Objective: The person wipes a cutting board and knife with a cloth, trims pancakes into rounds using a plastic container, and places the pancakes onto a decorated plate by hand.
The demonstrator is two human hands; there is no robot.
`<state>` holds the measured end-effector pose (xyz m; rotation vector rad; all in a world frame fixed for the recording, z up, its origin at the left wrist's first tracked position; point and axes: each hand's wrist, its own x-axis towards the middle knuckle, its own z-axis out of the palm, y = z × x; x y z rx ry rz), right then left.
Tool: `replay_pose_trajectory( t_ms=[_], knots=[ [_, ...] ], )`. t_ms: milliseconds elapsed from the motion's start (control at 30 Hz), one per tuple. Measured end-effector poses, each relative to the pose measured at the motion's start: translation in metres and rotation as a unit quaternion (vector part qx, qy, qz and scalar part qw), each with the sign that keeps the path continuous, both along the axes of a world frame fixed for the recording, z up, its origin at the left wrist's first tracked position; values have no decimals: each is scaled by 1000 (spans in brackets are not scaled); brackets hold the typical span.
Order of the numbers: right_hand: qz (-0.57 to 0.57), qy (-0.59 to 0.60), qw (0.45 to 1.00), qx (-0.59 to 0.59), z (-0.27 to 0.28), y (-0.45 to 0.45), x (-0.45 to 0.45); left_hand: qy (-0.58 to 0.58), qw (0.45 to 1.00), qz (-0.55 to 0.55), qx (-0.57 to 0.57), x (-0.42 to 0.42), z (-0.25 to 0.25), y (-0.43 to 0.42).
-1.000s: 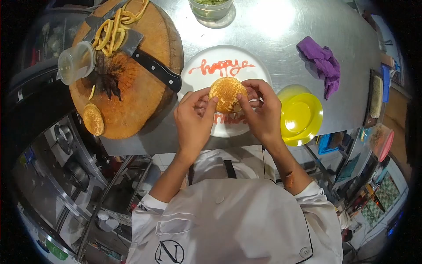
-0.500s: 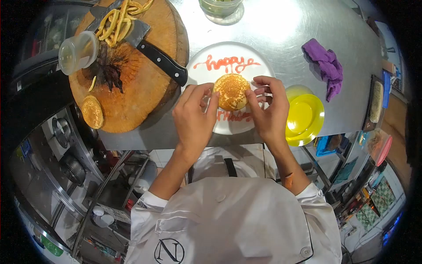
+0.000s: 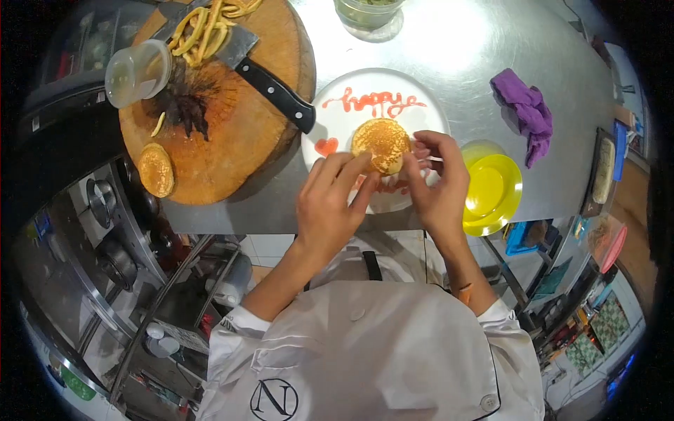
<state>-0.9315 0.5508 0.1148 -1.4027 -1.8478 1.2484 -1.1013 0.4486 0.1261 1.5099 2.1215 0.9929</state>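
Observation:
A round, browned pancake (image 3: 380,140) rests over the middle of a white plate (image 3: 323,158) that carries red lettering and a red heart (image 3: 326,146). My left hand (image 3: 333,193) is at the pancake's lower left edge, its index finger near the rim and its thumb spread away below. At the right edge, my right hand (image 3: 439,175) keeps its thumb against the pancake with the other fingers curled behind. My fingers and the pancake partly cover the lower line of lettering.
To the left, a round wooden chopping board (image 3: 246,151) bears a cleaver (image 3: 274,91), yellow strips (image 3: 200,35), a clear tub (image 3: 139,74) and another pancake (image 3: 156,170). A yellow dish (image 3: 491,193) and purple cloth (image 3: 525,112) lie right; a tub of greens (image 3: 368,10) stands behind.
My left hand has shifted down from the pancake's left side, parting thumb from index finger and uncovering the red heart. The right hand stays at the pancake's edge. The view has shifted slightly.

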Motion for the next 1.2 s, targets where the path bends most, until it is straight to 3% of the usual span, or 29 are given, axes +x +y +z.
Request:
replay_pose_trajectory(
  t_ms=[33, 100, 167, 233, 300, 467, 533, 700, 767, 800, 867, 1100, 1200],
  knots=[
    [-15, -1, 1000, 2, 5, 0, 2, -38, 999, 20, 15, -4, 10, -6],
    [-28, 5, 1000, -7, 15, 1, 8, -7, 998, 38, 43, -33, 35, -27],
    [-55, 22, 998, -18, 17, 3, 16, 116, 989, 79, 39, -75, 53, -55],
    [-65, 44, 997, -12, 18, 5, 24, 190, 964, 184, 30, -126, 64, -76],
    [-82, 54, 995, -19, 21, 7, 30, 143, 937, 318, 17, -187, 51, -98],
    [-106, 102, 988, -44, 34, 11, 26, 287, 904, 303, -90, -257, 29, -136],
    [-100, 108, 988, -46, 36, 10, 22, 135, 943, 290, -97, -265, 16, -141],
    [-92, 121, 986, -66, 44, 4, 10, 149, 938, 301, -88, -264, 15, -131],
    [-84, 119, 986, -79, 46, 2, 8, -10, 930, 366, -41, -272, 10, -132],
    [-83, 120, 986, -78, 46, 2, 7, -10, 930, 366, -39, -277, 13, -133],
    [-69, 136, 985, -82, 45, 1, 7, -125, 921, 359, -89, -286, 24, -133],
    [-55, 137, 984, -99, 45, -2, 8, -175, 934, 312, -6, -239, 62, -121],
    [-39, 176, 975, -131, 45, -7, 7, -269, 913, 307, 6, -190, 94, -104]
  ],
)
